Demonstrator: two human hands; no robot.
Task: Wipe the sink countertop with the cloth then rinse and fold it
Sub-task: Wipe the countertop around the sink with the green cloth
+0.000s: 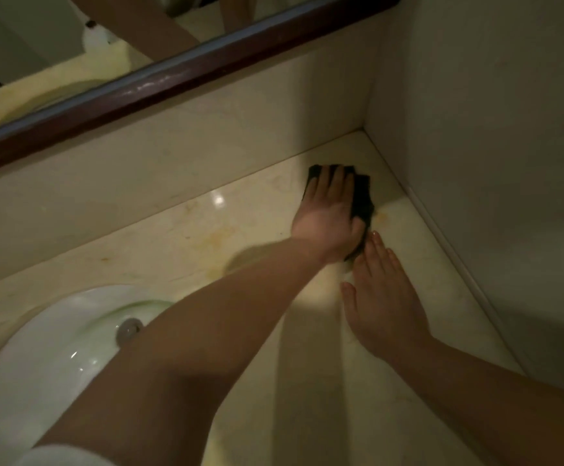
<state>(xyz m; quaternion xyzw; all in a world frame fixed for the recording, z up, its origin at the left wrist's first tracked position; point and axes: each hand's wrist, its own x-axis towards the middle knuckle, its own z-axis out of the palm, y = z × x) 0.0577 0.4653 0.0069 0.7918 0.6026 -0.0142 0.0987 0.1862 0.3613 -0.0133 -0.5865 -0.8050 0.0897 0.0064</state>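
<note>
Left hand [329,215] flat on cloth [361,196] (lengthwise toward backsplash [173,156])

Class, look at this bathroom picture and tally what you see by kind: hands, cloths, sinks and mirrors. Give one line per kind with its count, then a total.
Hands: 2, the left hand and the right hand
Cloths: 1, the dark cloth
Sinks: 1, the white sink
Mirrors: 1, the framed mirror
Total: 5

Hands: 2 – left hand [327,213], right hand [383,297]. Cloth [363,200]: 1. Sink [48,334]: 1. Drain [129,329]: 1. Mirror [72,45]: 1. Bench [186,237]: 1.
</note>
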